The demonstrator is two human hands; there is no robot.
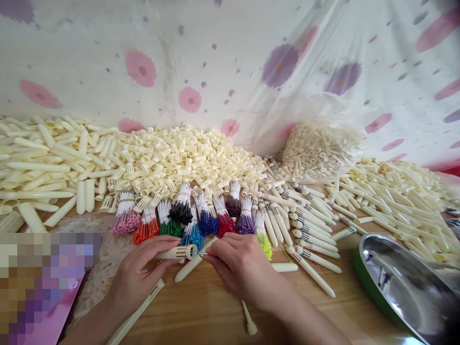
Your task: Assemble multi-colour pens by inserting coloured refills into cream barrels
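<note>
My left hand (143, 268) is closed round a cream pen barrel (172, 253) whose slotted, open end faces right, with coloured pieces in its slots. At that opening, my right hand (237, 261) pinches a thin refill (202, 253) between thumb and fingers; its far part is hidden. Just behind the hands stand bundles of white-stemmed refills with coloured ends, among them pink (125, 218), orange (146, 227), black (181, 206) and yellow-green (264, 239). Another cream barrel (190, 268) lies on the wooden table (201, 311) between my hands.
Behind are heaps of long cream tubes (39, 163) and slotted cream pieces (187, 153), and a clear bag of small parts (319, 151). Filled barrels (312, 230) lie right of the bundles. A green-sided metal bowl (373, 287) stands at the right; a small cream part (250, 326) lies in front.
</note>
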